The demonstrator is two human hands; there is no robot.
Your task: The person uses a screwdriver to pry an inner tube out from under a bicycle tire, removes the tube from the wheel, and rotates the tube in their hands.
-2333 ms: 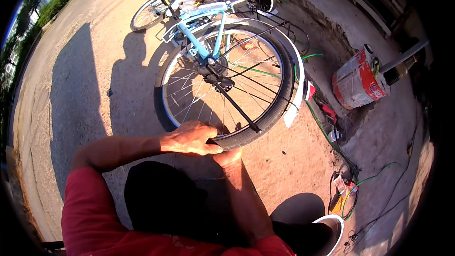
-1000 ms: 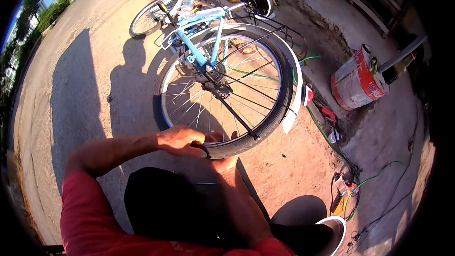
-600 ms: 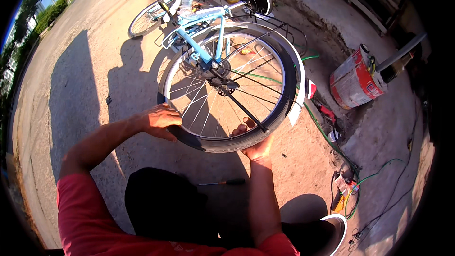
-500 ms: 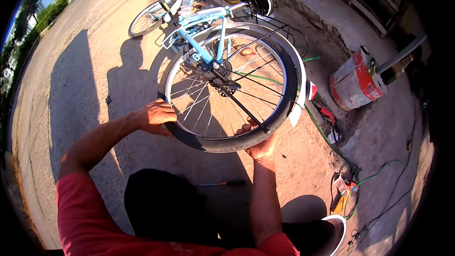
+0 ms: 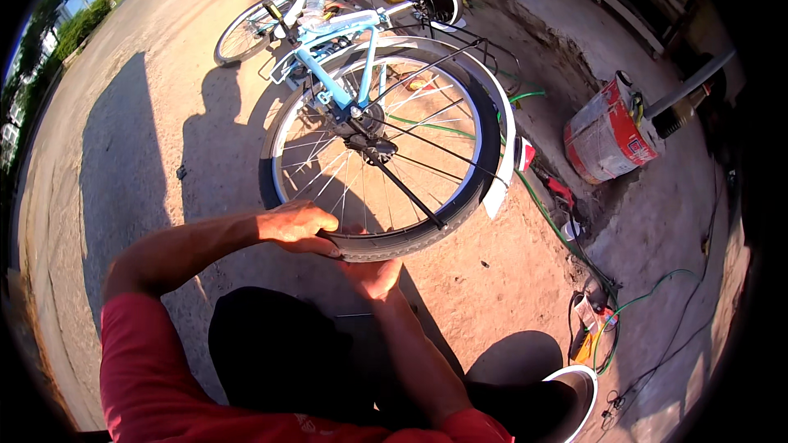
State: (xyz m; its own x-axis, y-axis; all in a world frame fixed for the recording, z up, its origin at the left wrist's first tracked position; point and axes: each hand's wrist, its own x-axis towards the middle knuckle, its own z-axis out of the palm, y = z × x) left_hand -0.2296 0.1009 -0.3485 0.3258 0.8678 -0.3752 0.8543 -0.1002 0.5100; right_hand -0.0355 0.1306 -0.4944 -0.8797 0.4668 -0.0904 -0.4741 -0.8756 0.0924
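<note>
A light blue bicycle (image 5: pixel 345 41) lies on the dirt ground, its rear wheel (image 5: pixel 386 148) closest to me. The wheel has a black tyre, a silver rim and a white mudguard (image 5: pixel 501 139). My left hand (image 5: pixel 297 227) lies over the near part of the tyre, fingers curled on it. My right hand (image 5: pixel 373 275) presses against the tyre from below, right beside the left. Both forearms reach out from red sleeves.
A red and white bucket (image 5: pixel 603 133) with a long handle lies at the right by a concrete kerb. A green hose (image 5: pixel 566 238) and small tools run along the ground at the right. A white shoe toe (image 5: pixel 579 390) shows at lower right.
My hands, which were spread apart on the tyre half a second ago, have come together again at its near edge. The wheel has shifted slightly.
</note>
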